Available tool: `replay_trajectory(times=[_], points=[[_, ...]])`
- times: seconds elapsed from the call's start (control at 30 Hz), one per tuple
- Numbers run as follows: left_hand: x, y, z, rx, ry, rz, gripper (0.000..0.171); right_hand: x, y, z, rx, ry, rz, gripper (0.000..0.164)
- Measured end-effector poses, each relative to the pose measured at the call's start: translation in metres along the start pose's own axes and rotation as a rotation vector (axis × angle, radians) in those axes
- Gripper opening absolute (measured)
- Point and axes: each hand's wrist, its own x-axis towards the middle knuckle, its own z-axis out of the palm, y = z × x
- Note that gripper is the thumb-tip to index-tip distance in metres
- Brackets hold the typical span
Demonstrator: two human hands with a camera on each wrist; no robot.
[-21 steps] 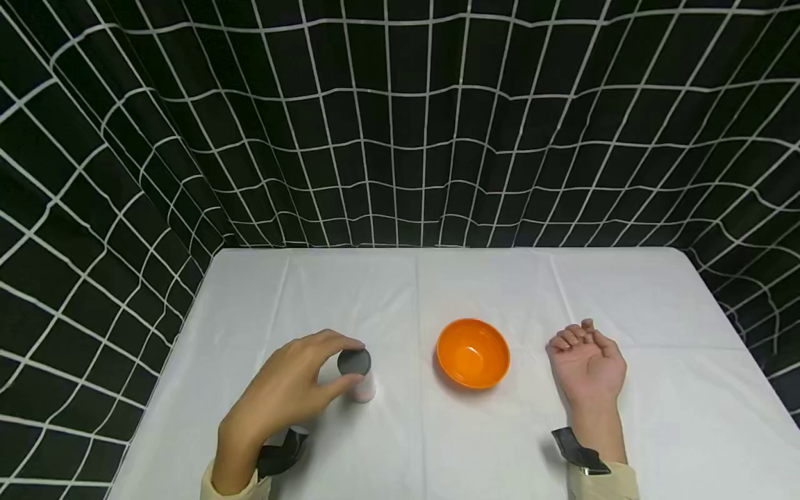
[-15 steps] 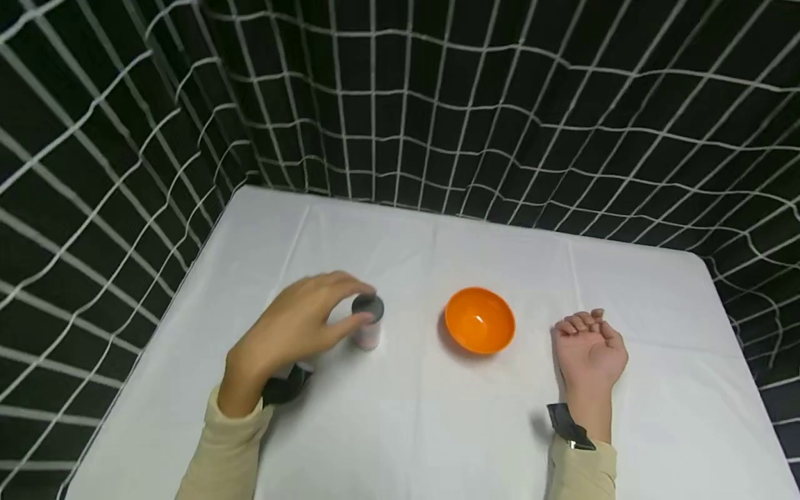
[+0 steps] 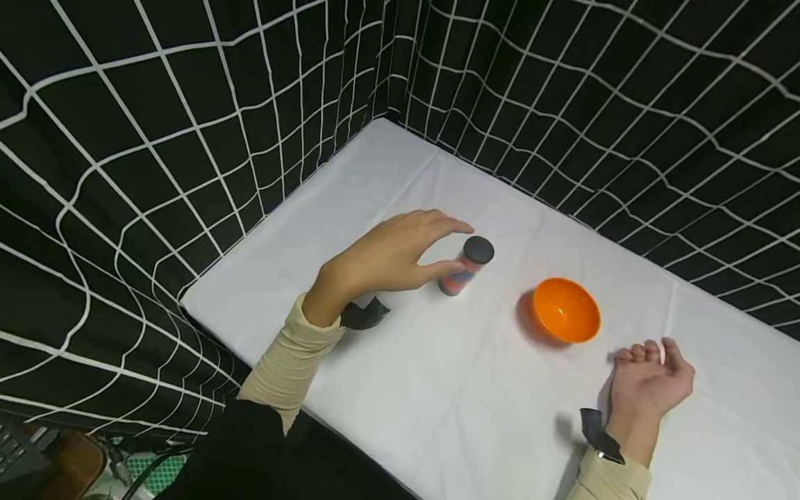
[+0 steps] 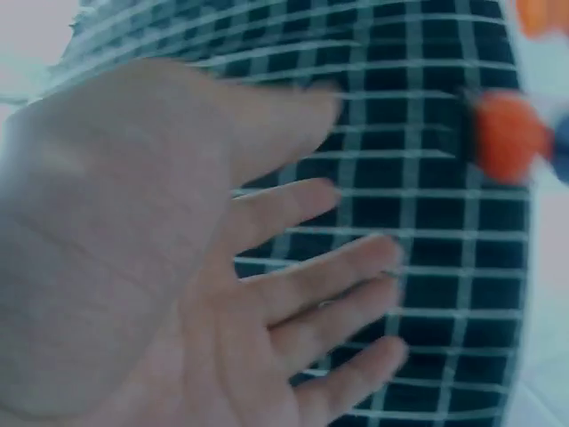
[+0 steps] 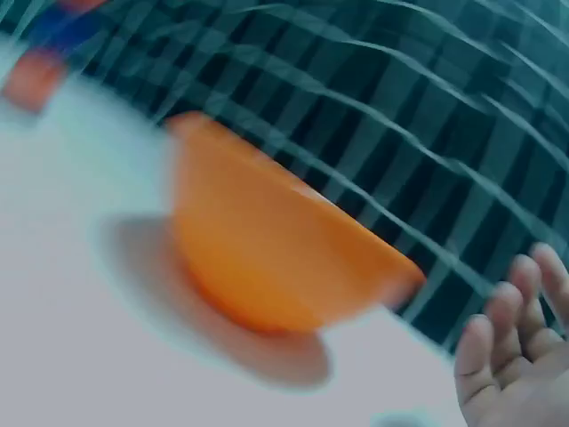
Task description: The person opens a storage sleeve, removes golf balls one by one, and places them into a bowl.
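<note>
My left hand [image 3: 390, 255] hovers beside a small cylindrical container [image 3: 465, 276] with a dark grey lid and a red and blue body. Thumb and fingers are spread on either side of it; in the left wrist view the extended fingers [image 4: 342, 334] stand apart from the blurred container [image 4: 508, 135]. To the right, an orange bowl [image 3: 565, 311] stands upright with nothing visible inside. Beyond the bowl my right hand [image 3: 653, 380] rests palm up, its fingers loosely curled and holding nothing. The right wrist view has the bowl [image 5: 276, 236] just left of those fingertips.
A white cloth [image 3: 400, 347] covers the table. Black curtains with a white grid [image 3: 206, 139] stand along its back and left edges. At the lower left, off the table, lie a green patterned item [image 3: 159, 472] and some cables.
The head view has turned to the left, shifting the table and objects rightward in it. My left hand stands a little wider around the container. The bowl stays put; my right hand remains palm up.
</note>
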Motion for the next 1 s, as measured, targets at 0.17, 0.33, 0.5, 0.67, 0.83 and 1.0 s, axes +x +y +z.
replay_trajectory(times=[0.17,0.33,0.5,0.67,0.83,1.0], points=[[-0.004,-0.026,0.029,0.091,0.008,-0.055,0.058,-0.034,0.036,0.021,-1.128,-0.176,-0.423,0.02],[-0.023,-0.06,0.042,0.21,0.112,-0.133,0.061,-0.07,0.04,0.022,-1.885,-0.243,-0.764,0.035],[-0.043,-0.082,0.042,0.207,0.187,-0.162,0.063,-0.084,0.047,0.027,-1.996,-0.359,-0.764,0.047],[-0.057,-0.1,0.045,0.223,0.199,-0.186,0.069,-0.093,0.061,0.026,-2.078,-0.457,-0.798,0.055],[-0.083,-0.118,0.05,0.219,0.164,-0.229,0.075,-0.108,0.071,0.017,-2.123,-0.484,-0.762,0.06],[-0.105,-0.133,0.047,0.219,0.175,-0.276,0.076,-0.113,0.081,0.014,-2.138,-0.512,-0.738,0.064]])
